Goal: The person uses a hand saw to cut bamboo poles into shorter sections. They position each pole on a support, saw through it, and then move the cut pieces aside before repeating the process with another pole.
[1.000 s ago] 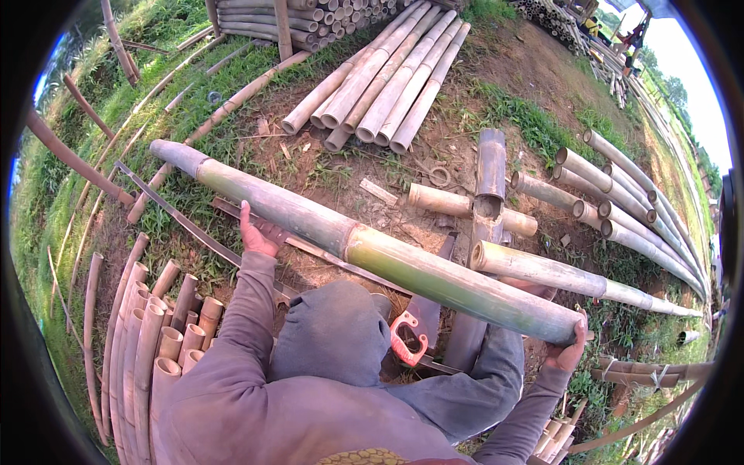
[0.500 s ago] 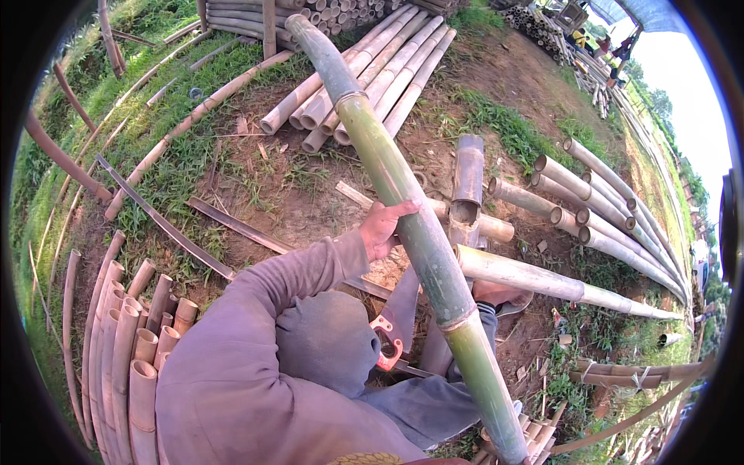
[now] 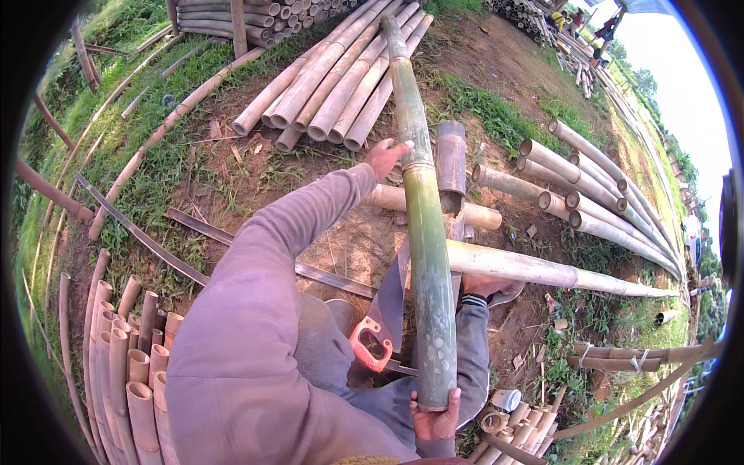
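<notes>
A thick green bamboo pole (image 3: 432,263) runs lengthwise in front of me, from my lap up toward the far pile. My left hand (image 3: 385,159) grips its upper part from the left side, close to a joint ring. At the near end, my right hand (image 3: 435,422) holds the cut base with thumb and fingers around it; part of the palm is hidden beneath. Left of the pole stands a hand saw with an orange handle (image 3: 372,346), its blade partly covered by the bamboo. A pale bamboo pole (image 3: 527,266) passes behind the green one to the right.
Dry bamboo poles (image 3: 329,85) lie in a row at the far side, and more poles (image 3: 597,194) lie at the right. Short upright bamboo pieces (image 3: 116,364) stand at the left. A short dark bamboo piece (image 3: 451,159) rests across a crosswise log (image 3: 482,216). Flat strips (image 3: 333,279) lie on the soil.
The green pole has swung from a slant to nearly straight ahead, its far end moving right. My left hand has moved farther along it. My right hand has come into view at its near end.
</notes>
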Demonstrator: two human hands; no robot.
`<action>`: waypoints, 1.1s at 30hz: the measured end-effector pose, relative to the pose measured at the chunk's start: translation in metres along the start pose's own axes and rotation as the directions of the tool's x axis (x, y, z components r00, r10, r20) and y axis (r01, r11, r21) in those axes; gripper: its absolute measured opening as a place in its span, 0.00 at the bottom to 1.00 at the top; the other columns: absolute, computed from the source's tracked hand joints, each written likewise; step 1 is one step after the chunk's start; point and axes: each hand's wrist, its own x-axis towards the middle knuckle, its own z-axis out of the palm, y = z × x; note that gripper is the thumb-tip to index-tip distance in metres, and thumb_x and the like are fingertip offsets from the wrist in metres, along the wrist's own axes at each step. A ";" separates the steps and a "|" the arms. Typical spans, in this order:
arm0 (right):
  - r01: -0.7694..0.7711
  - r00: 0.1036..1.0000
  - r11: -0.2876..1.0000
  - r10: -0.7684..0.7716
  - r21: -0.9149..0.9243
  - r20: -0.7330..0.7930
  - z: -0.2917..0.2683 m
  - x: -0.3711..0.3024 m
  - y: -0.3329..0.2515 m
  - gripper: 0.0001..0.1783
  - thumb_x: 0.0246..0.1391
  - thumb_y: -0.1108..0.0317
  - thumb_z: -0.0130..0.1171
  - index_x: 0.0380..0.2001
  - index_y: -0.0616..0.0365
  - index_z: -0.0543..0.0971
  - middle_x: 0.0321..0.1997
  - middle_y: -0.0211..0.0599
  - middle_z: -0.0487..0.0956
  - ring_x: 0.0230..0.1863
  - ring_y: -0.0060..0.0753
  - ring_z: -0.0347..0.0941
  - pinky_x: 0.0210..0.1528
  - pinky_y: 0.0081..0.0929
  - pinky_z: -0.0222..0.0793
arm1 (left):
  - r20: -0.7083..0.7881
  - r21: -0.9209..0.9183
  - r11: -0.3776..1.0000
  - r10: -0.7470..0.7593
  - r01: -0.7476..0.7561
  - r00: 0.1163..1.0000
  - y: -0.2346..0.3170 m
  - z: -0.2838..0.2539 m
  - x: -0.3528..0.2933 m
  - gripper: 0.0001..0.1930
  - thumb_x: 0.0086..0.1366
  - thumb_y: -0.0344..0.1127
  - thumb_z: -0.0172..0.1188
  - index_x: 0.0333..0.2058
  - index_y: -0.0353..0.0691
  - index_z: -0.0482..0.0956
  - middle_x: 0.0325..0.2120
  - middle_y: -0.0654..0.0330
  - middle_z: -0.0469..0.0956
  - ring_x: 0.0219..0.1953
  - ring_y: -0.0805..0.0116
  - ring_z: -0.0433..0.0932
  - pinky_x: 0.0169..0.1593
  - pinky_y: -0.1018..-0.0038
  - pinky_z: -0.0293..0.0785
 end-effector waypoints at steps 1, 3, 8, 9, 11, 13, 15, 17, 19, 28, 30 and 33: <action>-0.002 1.000 1.000 0.002 0.016 0.018 0.029 0.027 0.006 0.39 0.69 0.33 0.59 0.66 0.54 0.73 0.54 0.40 0.84 0.47 0.48 0.83 0.46 0.45 0.80 | 0.169 0.119 0.993 -0.030 0.010 0.985 -0.012 0.001 -0.039 0.58 0.66 0.68 0.66 0.76 0.24 0.54 0.74 0.36 0.63 0.78 0.44 0.59 0.78 0.52 0.56; -0.026 0.995 0.995 0.017 0.096 0.099 0.079 0.080 0.014 0.34 0.71 0.38 0.61 0.64 0.54 0.74 0.52 0.40 0.83 0.45 0.45 0.83 0.45 0.46 0.80 | 0.501 0.154 0.971 -0.237 0.184 0.833 -0.022 -0.022 -0.123 0.62 0.66 0.72 0.65 0.80 0.36 0.44 0.73 0.37 0.64 0.73 0.44 0.68 0.76 0.47 0.62; 0.108 0.981 0.986 -0.085 -0.128 0.175 0.207 0.180 0.047 0.30 0.72 0.43 0.62 0.61 0.53 0.69 0.50 0.40 0.80 0.48 0.39 0.81 0.50 0.39 0.79 | 0.582 -0.125 0.833 -0.378 0.538 0.720 -0.058 -0.073 -0.223 0.54 0.67 0.68 0.67 0.79 0.47 0.51 0.70 0.47 0.71 0.68 0.47 0.75 0.68 0.44 0.72; 0.132 0.979 0.974 -0.099 -0.183 0.181 0.229 0.196 0.051 0.30 0.73 0.43 0.60 0.61 0.54 0.68 0.52 0.41 0.79 0.49 0.38 0.81 0.51 0.39 0.79 | 0.571 -0.259 0.799 -0.327 0.543 0.753 -0.056 -0.078 -0.226 0.52 0.68 0.67 0.67 0.78 0.47 0.53 0.69 0.47 0.72 0.68 0.47 0.75 0.68 0.44 0.73; 0.231 0.940 0.926 -0.133 -0.300 0.316 0.261 0.245 0.063 0.28 0.75 0.44 0.56 0.62 0.56 0.73 0.52 0.40 0.82 0.48 0.34 0.82 0.51 0.40 0.79 | 0.489 -0.420 0.746 -0.294 0.517 0.821 -0.042 -0.081 -0.218 0.48 0.69 0.65 0.67 0.76 0.46 0.58 0.66 0.47 0.74 0.66 0.47 0.77 0.66 0.44 0.76; 0.297 0.887 0.878 -0.108 -0.376 0.449 0.300 0.270 0.069 0.32 0.76 0.43 0.54 0.67 0.59 0.72 0.56 0.43 0.82 0.55 0.38 0.81 0.62 0.42 0.75 | 0.345 -0.481 0.741 -0.332 0.469 0.878 -0.018 -0.091 -0.183 0.42 0.70 0.63 0.67 0.72 0.44 0.64 0.63 0.47 0.76 0.63 0.47 0.78 0.63 0.45 0.79; 0.578 0.747 0.674 -0.209 -0.461 0.632 0.313 0.280 0.083 0.33 0.75 0.45 0.56 0.68 0.60 0.72 0.59 0.46 0.81 0.61 0.42 0.78 0.67 0.42 0.71 | 0.208 -0.585 0.719 -0.314 0.375 0.926 -0.052 -0.124 -0.138 0.38 0.71 0.61 0.67 0.69 0.43 0.68 0.61 0.47 0.77 0.61 0.48 0.79 0.61 0.47 0.82; 0.723 0.646 0.477 -0.210 -0.500 0.734 0.313 0.280 0.083 0.34 0.73 0.46 0.58 0.69 0.63 0.73 0.63 0.51 0.79 0.66 0.47 0.75 0.72 0.43 0.67 | 0.099 -0.607 0.727 -0.331 0.320 0.939 -0.062 -0.149 -0.104 0.36 0.71 0.60 0.68 0.67 0.42 0.70 0.59 0.47 0.78 0.59 0.50 0.80 0.58 0.49 0.84; 0.754 0.633 0.340 -0.150 -0.562 0.759 0.274 0.243 0.078 0.35 0.71 0.46 0.61 0.67 0.66 0.74 0.68 0.61 0.75 0.71 0.54 0.72 0.75 0.45 0.64 | 0.016 -0.561 0.764 -0.375 0.319 0.927 -0.050 -0.160 -0.085 0.36 0.70 0.58 0.70 0.66 0.41 0.71 0.58 0.47 0.78 0.56 0.53 0.81 0.57 0.53 0.86; 0.369 0.916 0.317 0.035 -0.874 0.400 0.120 0.159 0.087 0.31 0.60 0.60 0.75 0.61 0.63 0.78 0.61 0.53 0.79 0.58 0.52 0.79 0.61 0.44 0.77 | -0.337 -0.398 0.889 -0.369 0.224 0.866 -0.055 -0.241 0.097 0.38 0.70 0.49 0.68 0.73 0.46 0.63 0.78 0.50 0.58 0.78 0.37 0.59 0.74 0.36 0.62; 0.615 0.787 0.159 -0.184 -0.772 0.589 0.114 0.167 0.089 0.30 0.59 0.62 0.75 0.60 0.62 0.79 0.60 0.53 0.79 0.58 0.53 0.79 0.60 0.46 0.77 | -0.272 -0.209 0.895 -0.441 0.395 0.855 -0.052 -0.232 0.114 0.36 0.71 0.45 0.64 0.74 0.45 0.62 0.78 0.49 0.56 0.79 0.37 0.56 0.74 0.33 0.60; 0.694 0.681 -0.006 -0.318 -0.720 0.659 0.115 0.172 0.081 0.28 0.57 0.64 0.74 0.59 0.61 0.79 0.60 0.53 0.80 0.59 0.57 0.77 0.62 0.48 0.74 | -0.275 -0.136 0.904 -0.428 0.406 0.861 -0.061 -0.216 0.114 0.39 0.72 0.49 0.60 0.76 0.42 0.59 0.75 0.46 0.62 0.74 0.41 0.66 0.70 0.34 0.65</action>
